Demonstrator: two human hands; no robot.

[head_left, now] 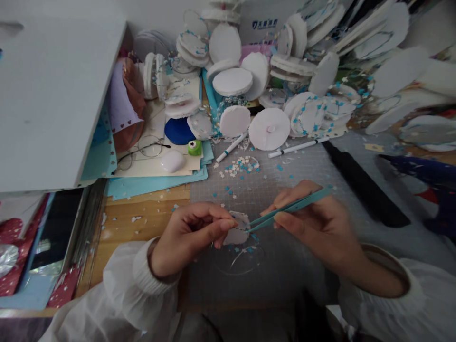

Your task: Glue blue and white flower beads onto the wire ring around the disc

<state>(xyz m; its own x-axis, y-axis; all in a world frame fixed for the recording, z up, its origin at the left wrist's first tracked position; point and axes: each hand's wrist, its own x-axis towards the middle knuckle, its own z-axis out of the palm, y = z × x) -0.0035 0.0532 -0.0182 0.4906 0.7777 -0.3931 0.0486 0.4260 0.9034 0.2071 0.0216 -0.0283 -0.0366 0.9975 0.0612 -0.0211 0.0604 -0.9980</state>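
Observation:
My right hand (317, 223) is closed around teal tweezers (295, 205), which slant down to the left. Their tips meet over a small white disc (238, 232) with a ragged edge, lying on the grey cutting mat (285, 270). Just left of the tips, my left hand (197, 228) pinches a thin wire between thumb and forefinger. That wire's loop (233, 273) seems to hang below the hand, faint against the mat, with small blue stars near it. Whether the tweezers grip a star or the wire is too small to tell.
Loose white and blue paper stars (238, 166) lie beyond my hands. White discs (270, 129) wound with star-dotted wire crowd the back. Two white pens (299, 147), a black strip-like object (366, 185), glasses (149, 146), a green punch (194, 147) and a blue glue gun (420, 168) lie around.

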